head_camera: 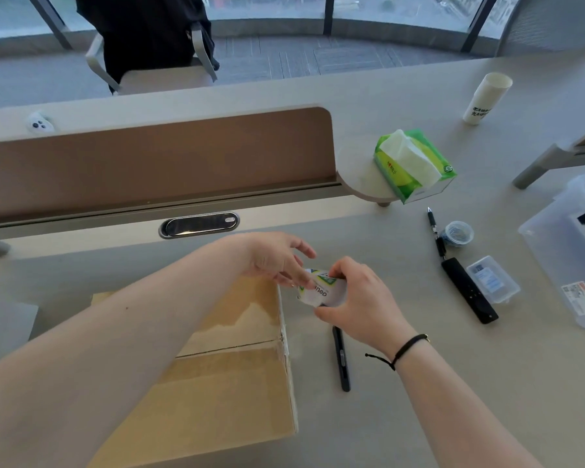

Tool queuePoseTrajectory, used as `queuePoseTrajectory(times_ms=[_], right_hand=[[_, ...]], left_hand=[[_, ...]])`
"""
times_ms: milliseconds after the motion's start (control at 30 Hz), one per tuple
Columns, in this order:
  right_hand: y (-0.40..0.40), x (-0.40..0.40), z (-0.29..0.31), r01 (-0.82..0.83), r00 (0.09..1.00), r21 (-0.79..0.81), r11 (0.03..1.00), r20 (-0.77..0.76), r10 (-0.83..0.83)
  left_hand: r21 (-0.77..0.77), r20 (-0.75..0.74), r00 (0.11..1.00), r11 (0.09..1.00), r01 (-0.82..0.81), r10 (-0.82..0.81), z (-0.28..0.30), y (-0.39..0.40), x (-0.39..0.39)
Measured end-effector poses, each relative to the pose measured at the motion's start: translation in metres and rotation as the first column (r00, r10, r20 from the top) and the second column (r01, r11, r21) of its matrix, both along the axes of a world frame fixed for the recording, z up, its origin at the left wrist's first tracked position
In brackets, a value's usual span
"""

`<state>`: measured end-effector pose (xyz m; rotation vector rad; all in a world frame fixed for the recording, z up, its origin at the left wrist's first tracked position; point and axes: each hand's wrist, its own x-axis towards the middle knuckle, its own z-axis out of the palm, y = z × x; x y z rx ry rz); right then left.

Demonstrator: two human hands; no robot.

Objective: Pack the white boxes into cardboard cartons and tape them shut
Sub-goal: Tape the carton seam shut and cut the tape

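Observation:
A closed cardboard carton [227,373] lies on the grey desk in front of me, its top flaps meeting at a seam with clear tape across part of the top. Just past the carton's far right corner, both hands hold a roll of clear tape [321,292] with a white and green label. My right hand [358,298] grips the roll from the right and below. My left hand [277,261] pinches its upper left edge with the fingertips, my forearm crossing over the carton. No white boxes are visible.
A black pen-like tool [341,359] lies right of the carton. Further right are a black remote [468,290], a pen [434,228], a small clear case [492,280], a tub of clips [458,234] and a clear plastic bin [568,258]. A green tissue pack [414,165] and a white cup [487,97] stand behind.

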<state>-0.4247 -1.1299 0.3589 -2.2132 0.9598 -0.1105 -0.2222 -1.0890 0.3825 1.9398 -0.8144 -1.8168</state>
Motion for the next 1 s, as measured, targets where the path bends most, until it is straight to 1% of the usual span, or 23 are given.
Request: queuePoseTrajectory(times_ms=[100, 200, 333, 433, 533, 600, 733, 900, 1000], right_hand=[[0.002, -0.003, -0.003, 0.05, 0.998, 0.046, 0.998, -0.033, -0.049], [0.003, -0.007, -0.007, 0.082, 0.996, 0.067, 0.994, -0.047, -0.079], [0.001, -0.014, -0.011, 0.208, 0.978, 0.114, 0.971, -0.033, -0.205], [-0.006, -0.019, -0.014, 0.296, 0.954, 0.183, 0.937, -0.02, -0.298], [-0.012, -0.02, -0.02, 0.351, 0.93, 0.243, 0.904, 0.021, -0.366], [-0.017, -0.018, -0.025, 0.383, 0.905, 0.313, 0.869, 0.063, -0.422], [-0.037, -0.008, -0.031, 0.425, 0.832, 0.465, 0.776, 0.137, -0.538], [-0.074, 0.01, -0.029, 0.445, 0.756, 0.53, 0.722, 0.21, -0.62], [-0.098, 0.019, -0.025, 0.456, 0.719, 0.563, 0.689, 0.222, -0.658]], left_hand=[[0.038, -0.022, 0.995, 0.995, -0.095, 0.096, -0.001, -0.002, 0.003], [0.049, 0.013, 0.991, 0.99, -0.133, 0.132, -0.001, -0.007, 0.003], [-0.021, 0.202, 0.979, 0.999, -0.025, 0.029, -0.001, -0.017, -0.003], [-0.105, 0.27, 0.962, 0.994, -0.022, 0.05, -0.004, -0.027, -0.011], [-0.2, 0.344, 0.935, 0.98, -0.019, 0.088, -0.01, -0.045, -0.019], [-0.228, 0.424, 0.904, 0.972, 0.047, 0.056, -0.01, -0.063, -0.024], [-0.253, 0.592, 0.805, 0.94, 0.229, -0.037, -0.005, -0.105, -0.031], [-0.309, 0.689, 0.724, 0.886, 0.346, -0.043, 0.001, -0.155, -0.028], [-0.332, 0.696, 0.718, 0.881, 0.338, -0.013, 0.0, -0.18, -0.019]])
